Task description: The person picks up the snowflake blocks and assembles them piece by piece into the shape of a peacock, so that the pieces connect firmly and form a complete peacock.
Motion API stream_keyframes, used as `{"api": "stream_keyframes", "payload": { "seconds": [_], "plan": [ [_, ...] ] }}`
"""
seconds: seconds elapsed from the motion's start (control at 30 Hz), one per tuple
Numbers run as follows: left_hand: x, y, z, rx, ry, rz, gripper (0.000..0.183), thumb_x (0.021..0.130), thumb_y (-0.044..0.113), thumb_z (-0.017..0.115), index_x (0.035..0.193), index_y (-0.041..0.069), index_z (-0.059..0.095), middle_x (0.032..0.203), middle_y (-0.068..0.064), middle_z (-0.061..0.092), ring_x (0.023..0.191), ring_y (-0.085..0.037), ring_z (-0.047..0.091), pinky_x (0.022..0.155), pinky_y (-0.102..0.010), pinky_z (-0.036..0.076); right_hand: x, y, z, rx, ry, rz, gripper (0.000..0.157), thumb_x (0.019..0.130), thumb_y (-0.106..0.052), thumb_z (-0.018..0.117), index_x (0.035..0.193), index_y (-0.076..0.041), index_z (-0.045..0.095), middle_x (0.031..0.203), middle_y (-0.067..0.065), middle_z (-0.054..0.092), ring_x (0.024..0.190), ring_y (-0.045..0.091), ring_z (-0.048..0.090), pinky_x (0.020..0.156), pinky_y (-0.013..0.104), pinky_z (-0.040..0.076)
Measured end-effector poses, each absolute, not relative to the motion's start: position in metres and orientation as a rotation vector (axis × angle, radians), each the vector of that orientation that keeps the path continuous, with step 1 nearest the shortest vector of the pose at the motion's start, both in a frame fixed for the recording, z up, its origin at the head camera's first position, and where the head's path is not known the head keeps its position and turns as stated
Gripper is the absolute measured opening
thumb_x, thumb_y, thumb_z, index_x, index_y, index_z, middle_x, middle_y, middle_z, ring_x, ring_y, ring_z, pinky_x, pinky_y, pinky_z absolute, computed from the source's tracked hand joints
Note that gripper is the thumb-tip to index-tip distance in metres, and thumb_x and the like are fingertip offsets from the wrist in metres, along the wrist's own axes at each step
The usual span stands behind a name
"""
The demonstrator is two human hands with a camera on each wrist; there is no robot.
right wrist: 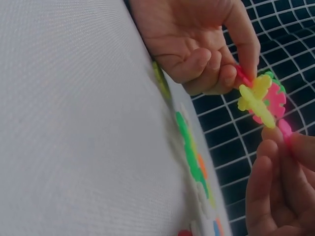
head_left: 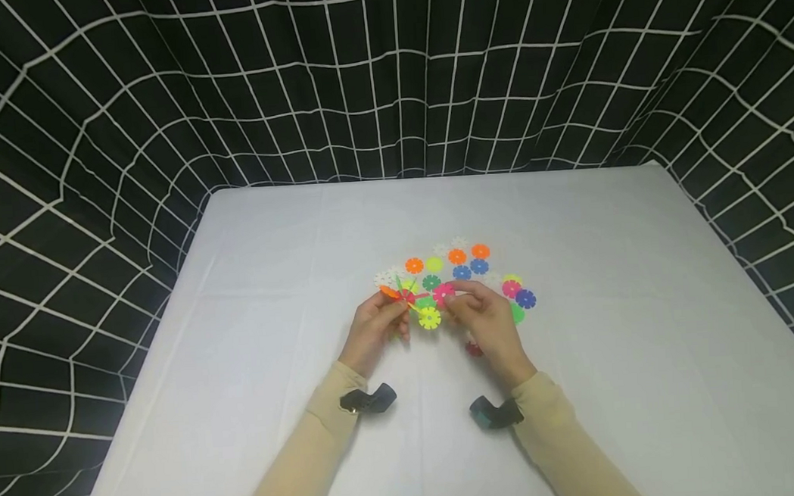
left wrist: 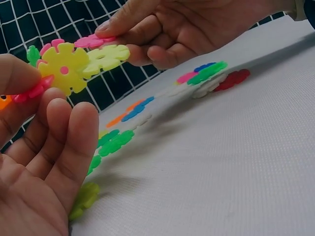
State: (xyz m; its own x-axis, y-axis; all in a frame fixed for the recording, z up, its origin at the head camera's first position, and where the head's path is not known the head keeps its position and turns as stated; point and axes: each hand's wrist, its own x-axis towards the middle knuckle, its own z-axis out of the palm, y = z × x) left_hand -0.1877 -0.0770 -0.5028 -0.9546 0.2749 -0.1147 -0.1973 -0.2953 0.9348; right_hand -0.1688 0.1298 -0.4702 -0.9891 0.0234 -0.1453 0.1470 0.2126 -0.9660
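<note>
Above the table, my left hand (head_left: 373, 327) pinches a joined cluster of notched plastic flower discs by a pink one. Orange, green and yellow pieces stick out of the cluster at various angles. Two yellow discs (left wrist: 61, 69) of it show in the left wrist view, slotted together. Thumb and fingers of my right hand (head_left: 489, 329) pinch a single pink disc (head_left: 444, 294). In the right wrist view this pink disc (right wrist: 285, 129) is close to the edge of a yellow disc (right wrist: 256, 101); I cannot tell whether they touch.
Loose discs lie on the white table beyond the hands, among them orange (head_left: 481, 251), blue (head_left: 480, 266) and white ones. A dark blue disc (head_left: 526, 298) lies right of the right hand, and a red disc (head_left: 474, 349) partly under it. Black grid curtains (head_left: 400, 73) surround the table.
</note>
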Motion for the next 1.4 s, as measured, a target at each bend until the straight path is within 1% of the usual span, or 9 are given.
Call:
{"api": "stream_keyframes", "payload": {
  "seconds": [0.17,0.33,0.43,0.63,0.9,1.07,1.17,1.3,1.4],
  "plan": [
    [-0.1874,-0.0776,-0.5027,0.116,1.674,2.281,0.007,0.099,0.007,0.057,0.106,0.009,0.06,0.081,0.001,0.062,0.065,-0.011,0.057,0.063,-0.024,0.055,-0.1677,0.1285,-0.4695,0.202,2.362,-1.866,0.028,0.098,-0.027,0.066,0.126,-0.025,0.066,0.099,0.001,0.078,0.081,0.026,0.065,0.041,0.027,0.042],
    [-0.1876,-0.0781,-0.5023,0.128,1.682,2.265,0.009,0.099,0.008,0.057,0.107,0.008,0.059,0.081,0.002,0.062,0.066,-0.01,0.057,0.064,-0.024,0.055,-0.1666,0.127,-0.4675,0.193,2.375,-1.842,0.029,0.098,-0.028,0.065,0.127,-0.027,0.066,0.096,0.005,0.075,0.073,0.027,0.058,0.041,0.025,0.041],
    [-0.1878,-0.0783,-0.5022,0.123,1.694,2.258,0.011,0.098,0.007,0.057,0.109,0.008,0.059,0.08,0.002,0.061,0.065,-0.01,0.057,0.063,-0.024,0.055,-0.1659,0.1268,-0.4668,0.185,2.381,-1.84,0.03,0.098,-0.03,0.065,0.128,-0.028,0.067,0.098,0.008,0.073,0.075,0.028,0.058,0.041,0.026,0.042],
    [-0.1876,-0.0787,-0.5018,0.126,1.714,2.247,0.012,0.098,0.007,0.057,0.11,0.007,0.059,0.081,0.001,0.06,0.066,-0.01,0.056,0.063,-0.023,0.054,-0.1656,0.1267,-0.468,0.161,2.403,-1.852,0.029,0.098,-0.029,0.066,0.126,-0.028,0.068,0.106,0.008,0.075,0.087,0.03,0.064,0.04,0.027,0.044],
    [-0.1875,-0.0781,-0.502,0.125,1.701,2.261,0.006,0.097,0.007,0.058,0.101,0.011,0.058,0.082,-0.001,0.061,0.066,-0.01,0.056,0.062,-0.024,0.055,-0.1645,0.126,-0.4687,0.13,2.449,-1.845,0.028,0.098,-0.027,0.066,0.125,-0.027,0.069,0.104,0.009,0.075,0.086,0.031,0.063,0.039,0.027,0.044],
    [-0.1873,-0.0776,-0.5035,0.132,1.705,2.264,0.007,0.096,0.006,0.06,0.1,0.011,0.059,0.081,0.0,0.062,0.065,-0.01,0.058,0.062,-0.024,0.055,-0.1649,0.1261,-0.4691,0.103,2.452,-1.859,0.025,0.099,-0.025,0.065,0.124,-0.026,0.069,0.104,0.013,0.072,0.083,0.034,0.059,0.039,0.025,0.039],
    [-0.1871,-0.0776,-0.5047,0.136,1.752,2.238,0.009,0.096,0.004,0.061,0.103,0.009,0.062,0.081,0.0,0.062,0.065,-0.011,0.059,0.062,-0.024,0.056,-0.1655,0.1265,-0.4704,0.077,2.467,-1.866,0.025,0.1,-0.023,0.063,0.124,-0.023,0.068,0.104,0.015,0.071,0.085,0.032,0.059,0.041,0.024,0.038],
    [-0.1868,-0.077,-0.5049,0.166,1.855,2.186,0.011,0.095,0.004,0.062,0.105,0.005,0.063,0.084,-0.002,0.064,0.066,-0.012,0.06,0.063,-0.024,0.056,-0.1658,0.1273,-0.472,0.051,2.501,-1.854,0.024,0.101,-0.023,0.062,0.124,-0.022,0.068,0.105,0.014,0.072,0.09,0.027,0.061,0.05,0.022,0.045],
    [-0.1865,-0.0767,-0.5043,0.186,1.882,2.175,0.01,0.095,0.004,0.062,0.104,0.003,0.062,0.085,-0.003,0.063,0.066,-0.013,0.06,0.063,-0.024,0.056,-0.1655,0.1275,-0.4723,0.048,2.516,-1.846,0.024,0.101,-0.022,0.062,0.124,-0.022,0.067,0.106,0.014,0.072,0.09,0.028,0.062,0.051,0.022,0.045]
  ]
}}
